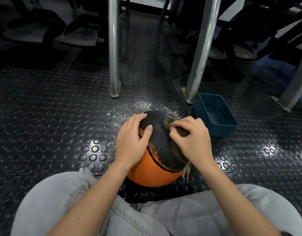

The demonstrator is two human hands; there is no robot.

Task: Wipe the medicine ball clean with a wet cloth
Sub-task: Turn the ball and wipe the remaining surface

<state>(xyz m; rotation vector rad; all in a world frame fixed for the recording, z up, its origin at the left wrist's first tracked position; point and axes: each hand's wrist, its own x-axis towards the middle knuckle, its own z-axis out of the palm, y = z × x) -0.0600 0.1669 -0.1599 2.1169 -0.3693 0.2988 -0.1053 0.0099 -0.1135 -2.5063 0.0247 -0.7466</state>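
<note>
On the studded rubber floor (61, 116), between the bent knees, found the medicine ball (152, 171), orange low down and dark across the top, near a blue tub (220, 130) and two metal legs (113, 65). Steadied it with the left hand (132, 142), laid open over the ball's left shoulder, fingers spread and pressing, gripping nothing. Worked it with the right hand (193, 142), curled tight round a brownish cloth (169, 122) bunched against the top right of the ball, a frayed end dangling below the wrist. Judged the step as mid-wipe: dark upper panel under the cloth, orange lower half and underside apparently not yet reached. Called, most likely, for firm overlapping strokes across the pebbled surface and right into the black seams, likely traps for dirt. Needed the left hand as a brake against rolling under a hard push, all the more on a floor seemingly wet, going by the glitter of droplets (138, 106) beyond the ball. Would have paid to turn the ball a little at a time, bringing fresh surface up under the cloth, and to rinse the cloth in the tub between turns. Could not make out for certain any water in the tub.
</note>
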